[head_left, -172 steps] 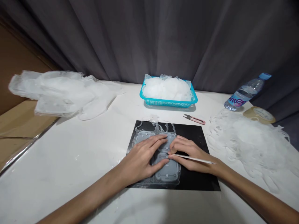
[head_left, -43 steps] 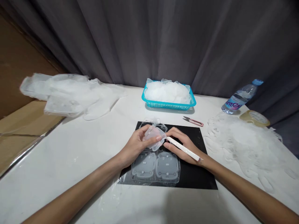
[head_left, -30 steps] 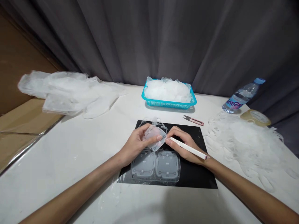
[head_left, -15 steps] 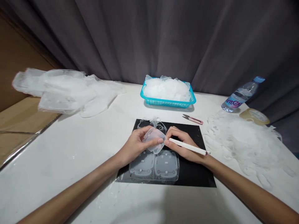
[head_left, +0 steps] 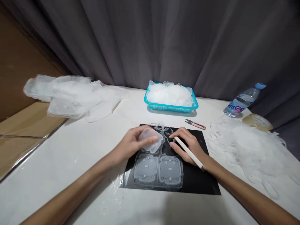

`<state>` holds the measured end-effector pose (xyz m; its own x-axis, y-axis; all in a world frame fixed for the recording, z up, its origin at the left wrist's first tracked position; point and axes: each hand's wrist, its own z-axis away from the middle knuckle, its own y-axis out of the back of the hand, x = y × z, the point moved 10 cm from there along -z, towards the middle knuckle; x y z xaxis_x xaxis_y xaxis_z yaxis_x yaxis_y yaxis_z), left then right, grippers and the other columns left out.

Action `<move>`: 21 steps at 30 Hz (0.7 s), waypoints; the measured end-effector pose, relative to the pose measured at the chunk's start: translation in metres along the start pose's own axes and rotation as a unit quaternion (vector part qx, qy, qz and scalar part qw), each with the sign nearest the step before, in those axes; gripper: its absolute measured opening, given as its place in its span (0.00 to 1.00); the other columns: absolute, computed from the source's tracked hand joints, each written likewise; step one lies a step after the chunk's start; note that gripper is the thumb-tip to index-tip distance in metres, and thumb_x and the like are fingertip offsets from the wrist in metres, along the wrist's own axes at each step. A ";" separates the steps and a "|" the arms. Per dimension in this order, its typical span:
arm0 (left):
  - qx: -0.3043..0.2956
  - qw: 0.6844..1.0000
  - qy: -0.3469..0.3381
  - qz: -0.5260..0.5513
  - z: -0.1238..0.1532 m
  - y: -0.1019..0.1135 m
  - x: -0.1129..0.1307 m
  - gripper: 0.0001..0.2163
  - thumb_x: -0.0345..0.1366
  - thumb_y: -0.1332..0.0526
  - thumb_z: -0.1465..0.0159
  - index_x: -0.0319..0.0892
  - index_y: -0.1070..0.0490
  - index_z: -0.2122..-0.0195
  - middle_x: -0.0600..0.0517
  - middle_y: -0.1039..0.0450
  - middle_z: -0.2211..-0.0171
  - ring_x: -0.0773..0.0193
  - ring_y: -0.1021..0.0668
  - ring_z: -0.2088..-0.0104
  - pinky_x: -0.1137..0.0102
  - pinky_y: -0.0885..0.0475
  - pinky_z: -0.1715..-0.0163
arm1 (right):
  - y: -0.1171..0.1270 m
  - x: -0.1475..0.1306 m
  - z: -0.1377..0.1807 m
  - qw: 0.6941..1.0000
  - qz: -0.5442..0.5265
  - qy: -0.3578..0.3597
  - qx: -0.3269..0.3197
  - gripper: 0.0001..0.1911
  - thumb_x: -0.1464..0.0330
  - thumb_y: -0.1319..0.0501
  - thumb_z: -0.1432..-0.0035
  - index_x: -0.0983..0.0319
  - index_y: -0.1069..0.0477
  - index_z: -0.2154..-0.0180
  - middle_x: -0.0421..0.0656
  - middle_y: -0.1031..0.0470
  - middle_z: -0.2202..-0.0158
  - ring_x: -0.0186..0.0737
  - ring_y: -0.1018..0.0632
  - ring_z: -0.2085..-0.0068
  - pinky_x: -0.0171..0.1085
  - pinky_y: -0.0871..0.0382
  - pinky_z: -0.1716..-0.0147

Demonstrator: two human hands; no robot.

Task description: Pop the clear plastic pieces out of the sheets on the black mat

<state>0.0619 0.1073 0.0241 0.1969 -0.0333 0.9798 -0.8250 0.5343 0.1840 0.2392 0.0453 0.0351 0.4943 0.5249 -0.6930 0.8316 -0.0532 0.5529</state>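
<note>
A grey curtain (head_left: 150,40) closes off the back of a white table (head_left: 70,156), and brown cardboard (head_left: 21,118) lies off the table's left edge. A pile of clear plastic bags (head_left: 67,97) sits at the far left. A wide heap of translucent scrap (head_left: 246,147) spreads over the right side, just beside the right forearm. A black mat (head_left: 199,184) lies in the middle, in front of the person. Behind it stands a blue basket (head_left: 171,108) heaped with white pieces. A water bottle (head_left: 243,100) lies on its side at the far right, a roll of tape (head_left: 257,121) is near it, and small pink-handled snips (head_left: 195,124) lie between basket and mat. Nothing lies between the hands and the work on the mat.

A translucent moulded sheet (head_left: 158,170) rests on the mat, with two rounded panels side by side at its near end and emptied outlines at its far end. The left hand (head_left: 127,147) hovers above the sheet's far left part, fingers curled around a loose translucent piece (head_left: 151,140), with the thumb laid on its top. The right hand (head_left: 191,147) rests on the mat to the right, thumb and forefinger pinching a thin white stick tool (head_left: 188,152) like a pen, its tip close to the emptied outlines.

The bottle's label carries pink letters, only partly readable.
</note>
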 end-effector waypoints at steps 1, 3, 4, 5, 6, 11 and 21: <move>-0.009 1.000 -0.002 0.007 0.002 -0.008 -0.001 0.12 0.45 0.29 0.36 0.40 0.23 0.65 0.53 0.24 0.68 0.65 0.24 0.68 0.73 0.30 0.68 | 0.004 -0.004 0.001 1.000 0.011 0.010 0.024 0.07 0.70 0.37 0.33 0.59 0.28 0.53 0.46 0.27 0.59 0.44 0.25 0.56 0.44 0.30 0.55; -0.016 1.000 -0.006 0.017 0.004 -0.017 -0.001 0.11 0.44 0.29 0.36 0.41 0.22 0.64 0.53 0.23 0.66 0.65 0.24 0.67 0.73 0.30 0.66 | 0.009 -0.013 0.004 0.997 0.021 0.032 0.062 0.09 0.72 0.38 0.34 0.59 0.28 0.52 0.46 0.27 0.59 0.45 0.25 0.56 0.45 0.30 0.55; -0.016 1.000 -0.010 0.023 0.005 -0.019 0.001 0.11 0.43 0.28 0.36 0.41 0.23 0.64 0.53 0.23 0.66 0.66 0.24 0.66 0.73 0.30 0.66 | 0.010 -0.017 0.006 0.996 0.021 0.044 0.073 0.10 0.72 0.37 0.34 0.59 0.28 0.51 0.46 0.27 0.59 0.45 0.25 0.56 0.45 0.30 0.56; -0.013 0.999 -0.015 0.028 0.005 -0.020 0.003 0.10 0.42 0.28 0.36 0.41 0.23 0.64 0.53 0.23 0.67 0.66 0.24 0.67 0.73 0.30 0.66 | 0.010 -0.022 0.006 0.995 0.021 0.055 0.078 0.10 0.72 0.37 0.35 0.59 0.28 0.52 0.46 0.26 0.60 0.45 0.25 0.57 0.45 0.30 0.56; -0.009 0.999 -0.021 0.032 0.006 -0.020 0.005 0.10 0.42 0.28 0.36 0.41 0.23 0.64 0.54 0.23 0.67 0.66 0.24 0.67 0.73 0.30 0.66 | 0.009 -0.026 0.007 0.995 0.019 0.064 0.078 0.10 0.72 0.36 0.35 0.59 0.28 0.52 0.45 0.26 0.60 0.45 0.25 0.58 0.45 0.30 0.57; -0.009 0.999 -0.040 0.031 0.010 -0.022 0.010 0.09 0.41 0.28 0.36 0.41 0.22 0.64 0.53 0.23 0.68 0.66 0.25 0.68 0.73 0.31 0.66 | 0.002 -0.040 0.010 0.992 0.007 0.096 0.078 0.09 0.72 0.33 0.37 0.59 0.27 0.55 0.43 0.24 0.64 0.43 0.25 0.62 0.44 0.30 0.60; -0.030 0.998 -0.025 0.050 0.010 -0.030 0.004 0.08 0.40 0.29 0.36 0.41 0.22 0.63 0.53 0.24 0.67 0.67 0.25 0.67 0.74 0.30 0.67 | 0.002 -0.040 0.014 0.991 -0.002 0.097 0.089 0.06 0.75 0.36 0.36 0.60 0.28 0.59 0.43 0.26 0.67 0.40 0.27 0.64 0.43 0.32 0.63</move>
<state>0.0820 0.0824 0.0234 0.0865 -0.0187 0.9961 -0.8056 0.5870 0.0809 0.2242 0.0121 0.0576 0.4472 0.6786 -0.5826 0.8732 -0.1903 0.4486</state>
